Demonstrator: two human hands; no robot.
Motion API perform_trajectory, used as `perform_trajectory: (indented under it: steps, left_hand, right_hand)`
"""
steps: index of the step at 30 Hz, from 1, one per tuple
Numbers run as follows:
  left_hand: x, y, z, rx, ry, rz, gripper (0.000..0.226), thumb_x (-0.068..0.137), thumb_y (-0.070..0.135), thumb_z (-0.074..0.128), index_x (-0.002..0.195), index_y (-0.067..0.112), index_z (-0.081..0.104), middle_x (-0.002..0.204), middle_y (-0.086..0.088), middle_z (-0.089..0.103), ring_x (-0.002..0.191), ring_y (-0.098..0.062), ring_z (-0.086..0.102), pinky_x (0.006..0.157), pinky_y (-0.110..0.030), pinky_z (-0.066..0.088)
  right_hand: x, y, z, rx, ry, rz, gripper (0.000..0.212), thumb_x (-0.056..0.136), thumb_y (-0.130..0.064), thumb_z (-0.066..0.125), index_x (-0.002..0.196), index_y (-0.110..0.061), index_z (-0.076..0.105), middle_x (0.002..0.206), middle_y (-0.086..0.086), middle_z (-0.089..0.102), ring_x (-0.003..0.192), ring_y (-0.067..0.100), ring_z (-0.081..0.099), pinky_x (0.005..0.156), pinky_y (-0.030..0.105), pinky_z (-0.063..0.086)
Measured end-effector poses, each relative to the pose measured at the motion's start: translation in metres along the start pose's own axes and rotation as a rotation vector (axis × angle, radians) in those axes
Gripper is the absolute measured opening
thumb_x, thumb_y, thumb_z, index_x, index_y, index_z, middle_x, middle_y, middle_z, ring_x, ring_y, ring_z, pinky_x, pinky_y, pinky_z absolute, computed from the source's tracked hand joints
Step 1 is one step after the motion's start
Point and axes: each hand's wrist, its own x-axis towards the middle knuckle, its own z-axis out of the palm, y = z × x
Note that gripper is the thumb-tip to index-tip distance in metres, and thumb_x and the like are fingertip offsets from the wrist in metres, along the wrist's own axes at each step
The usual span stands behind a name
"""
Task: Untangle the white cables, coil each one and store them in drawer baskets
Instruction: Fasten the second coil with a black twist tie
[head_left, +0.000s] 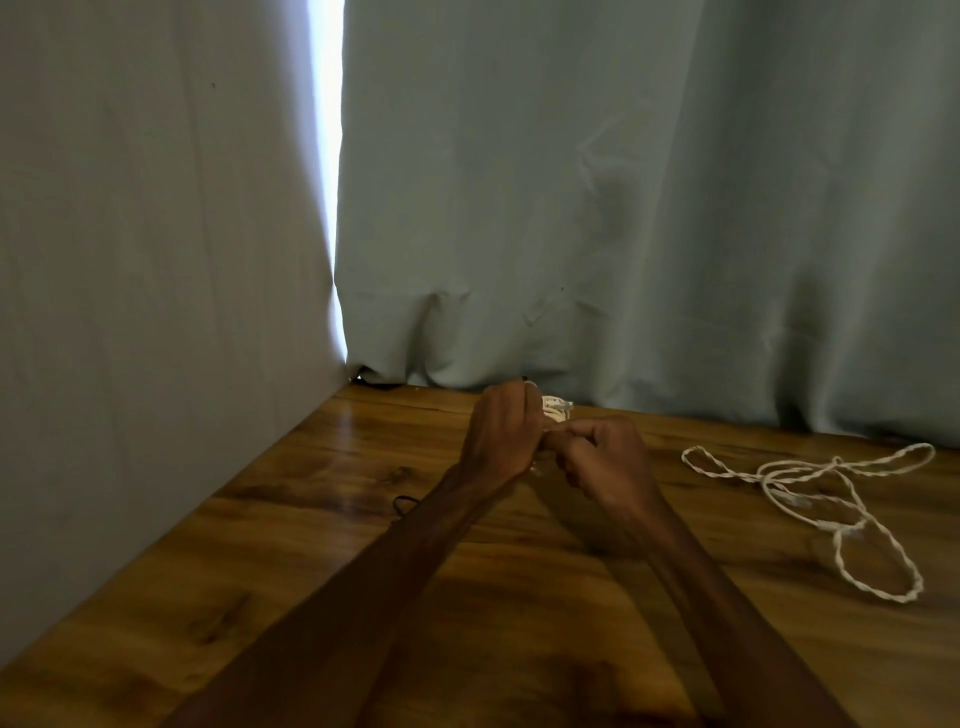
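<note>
My left hand (501, 434) grips a small coil of white cable (557, 408), which pokes out above its fingers near the far side of the table. Touching it from the right, my right hand (605, 457) has its fingers curled and pinches part of the same cable. Most of the coil is hidden between the two hands. A second white twisted cable (810, 499) lies loose in open loops on the wooden table (311, 519), to the right of both hands and apart from them.
A grey-green curtain (623, 208) hangs along the table's far edge. A pale wall (130, 260) borders the left side, with a bright gap of light between the two. A thin dark band sits at my left wrist (405, 503). No drawer basket is in view.
</note>
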Motion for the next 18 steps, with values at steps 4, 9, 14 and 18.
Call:
perform_trajectory:
  steps: [4, 9, 14, 18]
  left_hand:
    - [-0.003, -0.009, -0.006, -0.028, -0.165, -0.067, 0.023, 0.088, 0.008, 0.045, 0.094, -0.004, 0.064, 0.078, -0.015, 0.064, 0.064, -0.027, 0.064, 0.056, -0.03, 0.049]
    - [0.005, -0.007, -0.018, -0.162, -0.138, -0.161, 0.016, 0.098, 0.006, 0.05, 0.085, 0.006, 0.059, 0.069, 0.0, 0.054, 0.06, -0.012, 0.051, 0.055, -0.023, 0.041]
    - [-0.005, -0.024, 0.007, -0.146, -0.11, -0.113, 0.019, 0.084, 0.006, 0.049, 0.101, -0.002, 0.054, 0.079, -0.019, 0.065, 0.065, -0.032, 0.065, 0.055, -0.032, 0.051]
    - [-0.004, -0.015, -0.006, -0.135, -0.082, -0.072, 0.01, 0.084, 0.01, 0.047, 0.093, 0.006, 0.047, 0.073, -0.016, 0.061, 0.061, -0.029, 0.062, 0.053, -0.03, 0.047]
  right_hand:
    - [-0.003, -0.008, -0.002, 0.074, -0.088, -0.008, 0.033, 0.094, -0.015, 0.064, 0.062, -0.014, 0.074, 0.044, -0.009, 0.054, 0.042, 0.003, 0.042, 0.049, 0.015, 0.034]
    - [-0.001, -0.011, -0.005, 0.051, -0.096, -0.076, 0.031, 0.096, -0.019, 0.064, 0.069, -0.011, 0.075, 0.046, -0.008, 0.054, 0.043, 0.006, 0.042, 0.053, 0.025, 0.034]
    - [0.003, -0.008, -0.007, -0.099, -0.14, -0.171, 0.036, 0.092, -0.011, 0.067, 0.059, -0.021, 0.073, 0.07, -0.002, 0.066, 0.068, 0.012, 0.059, 0.065, 0.024, 0.042]
    - [0.001, -0.007, -0.002, -0.094, -0.098, -0.261, 0.026, 0.091, -0.01, 0.069, 0.068, -0.015, 0.079, 0.102, -0.009, 0.065, 0.097, -0.002, 0.06, 0.072, 0.012, 0.045]
